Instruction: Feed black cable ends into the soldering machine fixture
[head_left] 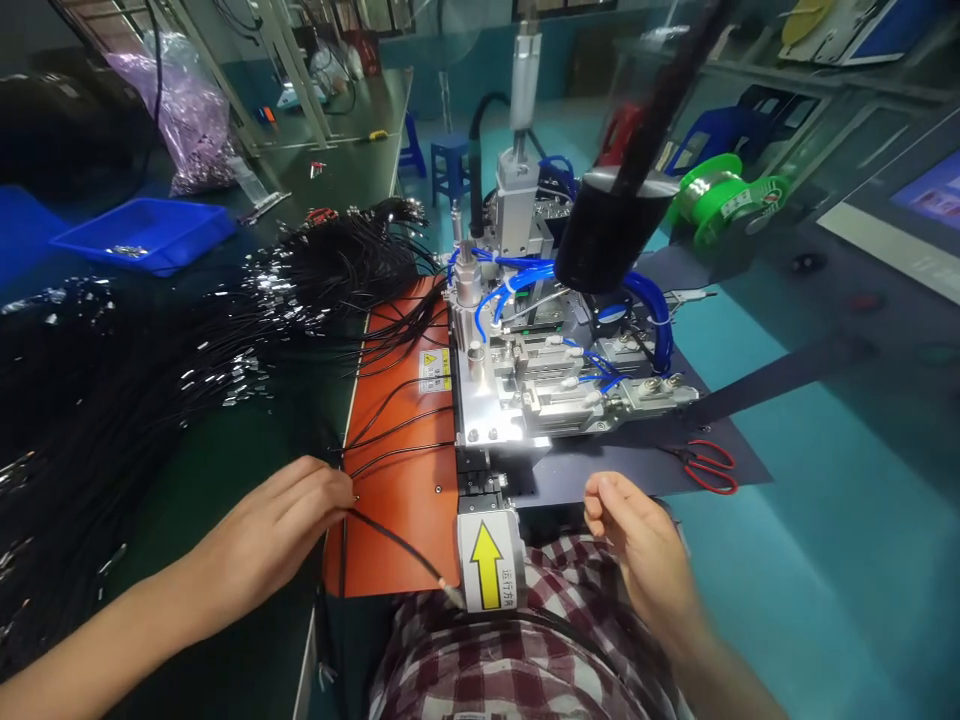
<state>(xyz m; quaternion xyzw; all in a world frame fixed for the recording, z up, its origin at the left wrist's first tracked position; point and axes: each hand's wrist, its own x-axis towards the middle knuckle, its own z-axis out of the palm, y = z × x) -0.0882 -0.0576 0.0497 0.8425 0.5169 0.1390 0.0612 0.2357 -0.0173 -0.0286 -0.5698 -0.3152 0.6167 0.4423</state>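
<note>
My left hand (285, 520) is closed on a black cable (397, 540) over the left edge of the orange plate (390, 480). The cable's stripped, light-coloured end points toward the white roller label with a yellow arrow (487, 560). My right hand (637, 545) hovers at the front of the machine, fingers curled against the thumb, with nothing showing between them. Other black cables (405, 452) lie across the orange plate, their ends running into the left side of the metal machine (495, 400).
A large heap of black cables (322, 260) covers the table to the left. Behind it are a blue tray (150, 235) and a plastic bag (187, 120). Red-handled scissors (709, 465) rest at right. A green solder spool (727, 200) and a dark cylinder (611, 230) are beyond.
</note>
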